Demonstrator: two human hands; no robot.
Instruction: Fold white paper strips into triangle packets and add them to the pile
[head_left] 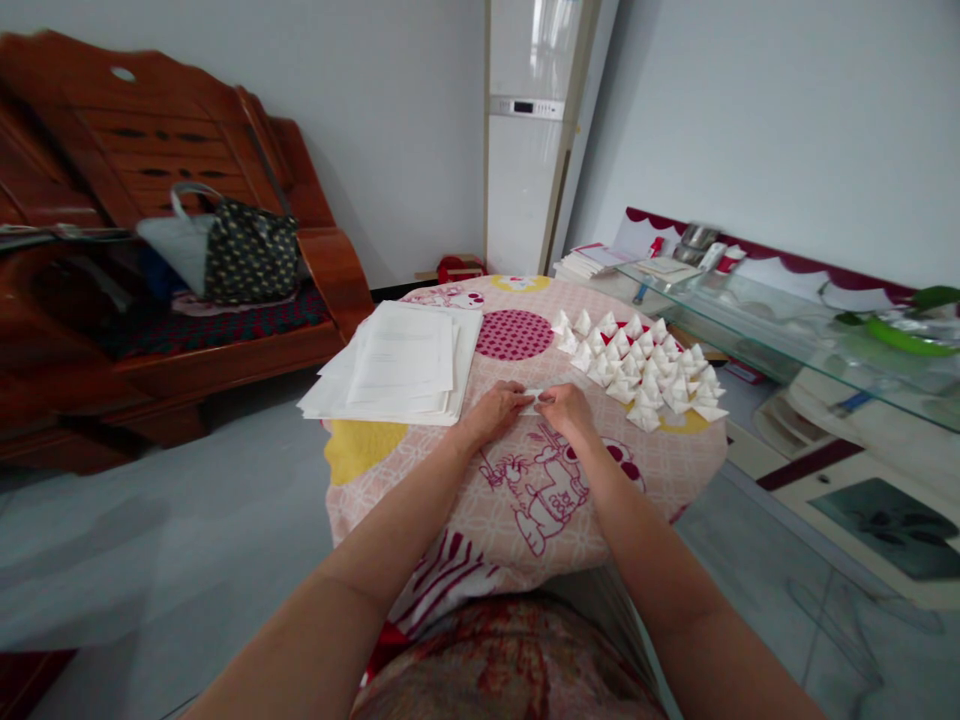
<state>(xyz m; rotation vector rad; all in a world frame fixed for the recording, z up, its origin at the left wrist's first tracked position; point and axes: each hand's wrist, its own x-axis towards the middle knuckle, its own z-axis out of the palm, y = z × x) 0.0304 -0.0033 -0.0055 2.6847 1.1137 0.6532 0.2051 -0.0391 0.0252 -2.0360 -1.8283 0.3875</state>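
My left hand and my right hand meet over a small white piece of paper on the pink cartoon-printed cloth. Both hands pinch the paper between them, and most of it is hidden under the fingers. To the right lies a cluster of several folded white paper triangles. A stack of white paper sheets rests to the left of my hands.
A wooden bench with a patterned bag stands at the left. A glass-topped table with books and a green dish sits at the right. A tall white air conditioner stands against the far wall.
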